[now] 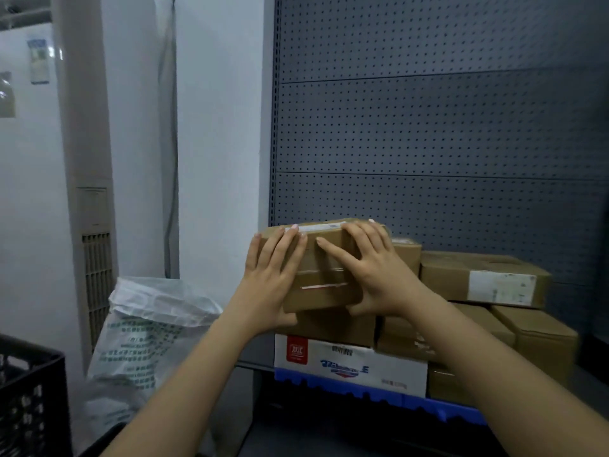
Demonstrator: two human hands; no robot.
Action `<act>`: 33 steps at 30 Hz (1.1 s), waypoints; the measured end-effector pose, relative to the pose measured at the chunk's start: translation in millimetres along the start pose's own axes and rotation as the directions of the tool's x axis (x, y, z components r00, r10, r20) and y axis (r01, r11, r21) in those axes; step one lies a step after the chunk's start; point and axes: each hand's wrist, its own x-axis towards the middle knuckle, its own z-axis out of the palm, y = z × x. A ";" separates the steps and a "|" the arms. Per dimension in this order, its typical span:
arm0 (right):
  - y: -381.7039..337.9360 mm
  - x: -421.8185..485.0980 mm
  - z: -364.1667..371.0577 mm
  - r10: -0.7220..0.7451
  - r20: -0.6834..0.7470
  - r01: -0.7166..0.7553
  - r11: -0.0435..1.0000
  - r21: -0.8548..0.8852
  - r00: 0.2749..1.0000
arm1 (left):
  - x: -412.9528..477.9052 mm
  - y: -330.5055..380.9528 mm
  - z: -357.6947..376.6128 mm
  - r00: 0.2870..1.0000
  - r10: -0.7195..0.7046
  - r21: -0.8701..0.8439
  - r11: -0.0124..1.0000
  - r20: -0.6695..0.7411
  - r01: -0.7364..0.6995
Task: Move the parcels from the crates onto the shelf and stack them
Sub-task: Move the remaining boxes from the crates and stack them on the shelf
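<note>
A brown cardboard parcel (324, 278) with clear tape and a white label along its top edge sits on the left end of the stack on the grey shelf (428, 127). My left hand (273, 278) lies over its left front face, fingers reaching the top edge and thumb tucked under the bottom edge. My right hand (372, 275) covers the right part the same way, thumb below the lower edge. Under the parcel is another brown box (333, 328), resting on a white and blue carton (349, 364).
More brown boxes (484, 278) are stacked to the right on the shelf. A black plastic crate (29, 390) stands at the lower left. A white printed sack (145, 328) leans by the wall beside the shelf. A tall air conditioner (89, 192) stands behind.
</note>
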 end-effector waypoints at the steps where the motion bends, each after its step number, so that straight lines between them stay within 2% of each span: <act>1: 4.9 3.3 -1.1 -0.006 0.013 0.006 1.000 0.002 1.000 | 5.0 -2.9 0.8 1.000 0.012 -0.003 1.000 0.002 -0.012; 5: 21.9 18.0 -10.6 -0.007 0.035 0.006 0.999 0.039 0.999 | 24.6 -15.0 2.4 0.999 0.039 -0.033 0.999 -0.003 -0.039; 8: 35.7 29.6 -16.8 0.021 0.070 -0.034 0.983 0.180 0.997 | 37.1 -21.9 9.2 0.998 0.046 -0.032 0.998 -0.036 -0.047; 12: 50.8 45.3 -16.8 0.047 0.151 -0.088 0.957 0.276 0.987 | 49.8 -27.3 25.0 0.996 0.049 -0.012 0.999 -0.073 -0.050; 19: 71.0 65.1 3.8 0.110 0.292 -0.240 0.854 0.461 0.950 | 56.9 -34.0 51.5 0.990 0.040 -0.151 0.987 -0.132 -0.060; 24: 77.1 78.2 28.3 0.100 0.376 -0.282 0.838 0.467 0.921 | 58.6 -35.2 76.4 0.991 0.046 -0.227 0.971 -0.123 -0.074; 33: 89.0 100.6 39.4 0.054 0.466 -0.272 0.868 0.416 0.883 | 57.2 -41.0 99.1 0.992 -0.073 -0.381 0.924 -0.105 0.028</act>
